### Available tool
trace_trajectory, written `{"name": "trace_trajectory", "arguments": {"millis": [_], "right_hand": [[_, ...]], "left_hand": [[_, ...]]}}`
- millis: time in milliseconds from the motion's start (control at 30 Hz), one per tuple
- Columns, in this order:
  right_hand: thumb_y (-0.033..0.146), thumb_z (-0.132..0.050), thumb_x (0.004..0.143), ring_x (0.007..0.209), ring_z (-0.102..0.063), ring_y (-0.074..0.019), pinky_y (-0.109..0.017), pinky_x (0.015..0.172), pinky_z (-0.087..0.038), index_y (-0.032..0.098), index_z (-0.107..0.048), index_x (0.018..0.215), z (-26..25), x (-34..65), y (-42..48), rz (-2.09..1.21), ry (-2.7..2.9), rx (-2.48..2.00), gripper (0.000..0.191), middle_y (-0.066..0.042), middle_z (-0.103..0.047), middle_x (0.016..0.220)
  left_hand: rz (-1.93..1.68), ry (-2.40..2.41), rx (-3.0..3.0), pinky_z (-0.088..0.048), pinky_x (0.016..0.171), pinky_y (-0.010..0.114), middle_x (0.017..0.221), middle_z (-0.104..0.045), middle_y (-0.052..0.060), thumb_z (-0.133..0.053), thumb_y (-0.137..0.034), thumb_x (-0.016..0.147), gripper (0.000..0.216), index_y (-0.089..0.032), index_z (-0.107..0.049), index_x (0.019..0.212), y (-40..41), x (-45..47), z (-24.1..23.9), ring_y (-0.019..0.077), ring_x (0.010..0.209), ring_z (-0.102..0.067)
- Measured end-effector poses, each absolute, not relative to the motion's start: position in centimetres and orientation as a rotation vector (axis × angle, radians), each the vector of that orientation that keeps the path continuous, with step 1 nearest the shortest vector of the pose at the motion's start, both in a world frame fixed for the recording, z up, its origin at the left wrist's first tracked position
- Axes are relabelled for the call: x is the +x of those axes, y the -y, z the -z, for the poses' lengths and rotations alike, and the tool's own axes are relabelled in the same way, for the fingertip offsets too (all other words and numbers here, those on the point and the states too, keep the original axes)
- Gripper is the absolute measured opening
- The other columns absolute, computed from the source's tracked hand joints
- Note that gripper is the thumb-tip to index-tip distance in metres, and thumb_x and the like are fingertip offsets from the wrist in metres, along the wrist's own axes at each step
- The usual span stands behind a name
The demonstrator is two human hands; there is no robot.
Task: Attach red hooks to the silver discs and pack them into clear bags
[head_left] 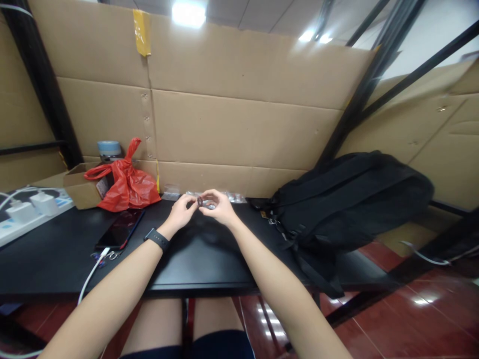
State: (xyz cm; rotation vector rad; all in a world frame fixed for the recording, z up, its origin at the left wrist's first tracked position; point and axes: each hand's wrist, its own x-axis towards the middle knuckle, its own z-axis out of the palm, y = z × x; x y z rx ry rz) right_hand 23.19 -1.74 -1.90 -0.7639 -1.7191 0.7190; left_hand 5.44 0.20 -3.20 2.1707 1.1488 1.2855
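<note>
Above the black table (202, 259), both hands meet around a small, dark reddish-brown round piece (200, 201), too small to name more exactly. My left hand (182, 210), with a dark watch band (159, 239) on its wrist, pinches the piece at its left edge. From the other side, my right hand (221, 208) grips it between thumb and curved fingers. Behind the fingers, crinkled clear plastic packets (235, 198) lie along the foot of the cardboard wall (224, 134).
To the left are a phone (120, 230) with a white cable (90, 279), a knotted red plastic bag (129, 184), a small cardboard box (80, 192) and a power strip (33, 219) with chargers. A black backpack (348, 199) leans on the right.
</note>
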Motion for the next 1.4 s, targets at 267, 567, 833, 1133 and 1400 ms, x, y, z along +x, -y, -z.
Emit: {"name": "trace_trajectory", "arguments": {"millis": [267,567,833,1133,1400], "right_hand": [[0.032,-0.08,0.065,0.096,-0.068,-0.0213,-0.033,0.082,-0.055,0.02,-0.062,0.098,2.2,22.9,1.6,-0.739,1.673,-0.745,0.039,-0.007,-0.07,0.102],[0.051,-0.064,0.082,0.077,-0.064,-0.0173,-0.03,0.07,-0.052,0.018,-0.065,0.085,3.0,23.4,0.3,-0.794,1.736,-0.847,0.032,-0.004,-0.067,0.084],[0.034,-0.055,0.092,0.095,-0.059,-0.018,-0.034,0.092,-0.044,0.019,-0.065,0.078,3.1,24.4,-0.2,-0.499,2.018,-0.95,0.023,-0.005,-0.065,0.094],[0.016,-0.061,0.083,0.09,-0.061,-0.0186,-0.031,0.087,-0.045,0.017,-0.068,0.068,2.8,26.6,-0.1,-0.174,2.185,-1.152,0.016,-0.006,-0.067,0.092],[0.031,-0.077,0.074,0.089,-0.065,-0.0206,-0.028,0.08,-0.047,0.017,-0.073,0.095,3.4,29.4,-0.9,-0.254,2.144,-1.607,0.025,-0.008,-0.072,0.099]], "left_hand": [[-1.36,-1.01,2.186,-0.049,0.09,0.035,0.099,-0.067,0.007,-0.055,-0.026,0.088,0.013,-0.019,-0.066,0.09,-0.6,5.6,3.5,0.0216,0.096,-0.063],[-1.435,-1.229,2.207,-0.046,0.093,0.036,0.099,-0.064,0.004,-0.065,-0.037,0.085,0.016,-0.022,-0.071,0.084,0.1,5.4,3.3,0.0223,0.1,-0.061],[-1.23,-1.31,2.329,-0.044,0.093,0.037,0.103,-0.066,0.004,-0.057,-0.041,0.091,0.022,-0.024,-0.072,0.091,-0.2,5.0,3.2,0.0233,0.103,-0.059],[-0.709,-1.807,2.544,-0.035,0.095,0.048,0.13,-0.062,0.007,-0.052,-0.021,0.088,0.034,-0.031,-0.068,0.116,-2.8,0.5,5.2,0.0317,0.118,-0.051],[-0.599,-1.806,2.574,-0.035,0.089,0.041,0.102,-0.074,0.005,-0.057,-0.029,0.086,0.018,-0.029,-0.075,0.091,-2.6,0.8,4.2,0.0282,0.103,-0.058]]}}
